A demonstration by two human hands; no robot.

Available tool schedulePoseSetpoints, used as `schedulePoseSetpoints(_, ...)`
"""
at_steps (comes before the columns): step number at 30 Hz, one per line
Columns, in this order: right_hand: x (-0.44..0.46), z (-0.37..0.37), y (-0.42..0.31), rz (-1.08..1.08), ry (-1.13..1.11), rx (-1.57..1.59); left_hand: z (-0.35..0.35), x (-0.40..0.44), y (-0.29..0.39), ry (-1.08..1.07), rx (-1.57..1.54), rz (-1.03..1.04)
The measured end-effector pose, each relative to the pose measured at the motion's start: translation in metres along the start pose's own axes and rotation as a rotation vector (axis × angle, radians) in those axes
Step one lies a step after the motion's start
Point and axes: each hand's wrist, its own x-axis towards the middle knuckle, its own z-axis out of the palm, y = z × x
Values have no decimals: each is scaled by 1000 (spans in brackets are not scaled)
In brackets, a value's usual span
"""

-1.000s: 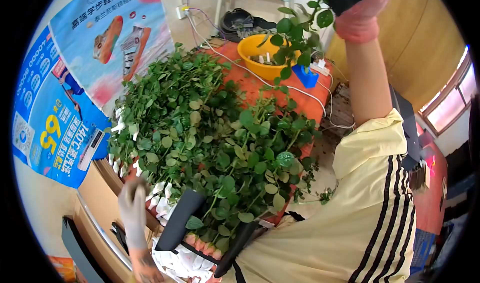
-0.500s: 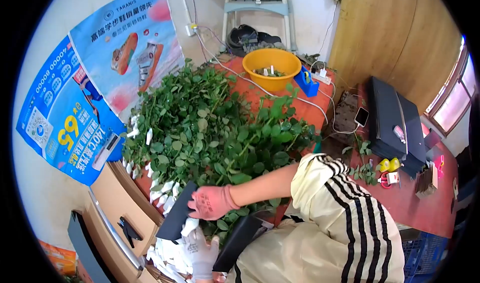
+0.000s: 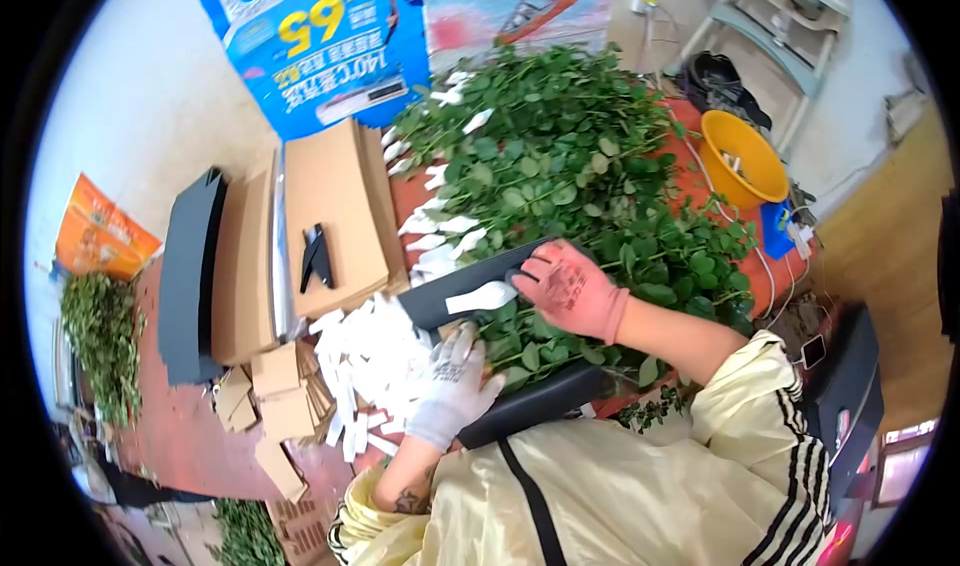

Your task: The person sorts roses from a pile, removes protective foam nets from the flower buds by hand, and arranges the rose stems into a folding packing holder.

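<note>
Toward the worktop's (image 3: 185, 436) near edge, the right hand (image 3: 570, 291) has its fingers curled closed at 1 end of a white sleeve (image 3: 490, 295), over the black trough (image 3: 430, 304). The left hand (image 3: 455, 386), fingers extended and thumb apart, lies beside the white strips (image 3: 365, 351). A light pinch should avoid crumpling; steadying the trough would probably help.

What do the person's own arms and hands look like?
The right hand wears a pink fabric glove with dark print; the left hand, a white fabric glove, also dark-printed. Pale yellow, black-striped fabric sleeves leave both forearms partly bare; the left shows a dark tattoo.
</note>
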Motion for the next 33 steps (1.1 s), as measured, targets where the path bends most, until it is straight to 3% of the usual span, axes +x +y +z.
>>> schedulePoseSetpoints(5,9,16,-15,-132,-228,-2,-4,1,5,-65,85,-39)
schedulePoseSetpoints(6,8,23,-16,-176,-96,-32,-6,2,6,-86,84,-46)
schedulePoseSetpoints(10,14,31,-24,-154,-248,42,1,-2,5,-36,60,-23)
schedulePoseSetpoints(14,13,72,-25,-273,-106,18,-3,-1,8,-89,42,-15)
schedulePoseSetpoints(19,15,74,-28,-290,-45,49,-1,-6,9,-85,-6,-32)
schedulePoseSetpoints(24,15,75,-31,-266,-120,37,2,-8,11,11,35,-9)
schedulePoseSetpoints(31,8,96,-38,-166,-219,2,-3,-3,10,-55,45,-35)
schedulePoseSetpoints(32,-1,134,-38,32,-93,704,-4,-3,10,-42,37,-35)
schedulePoseSetpoints(33,-4,134,-38,145,-39,1050,-4,-3,10,-27,27,-37)
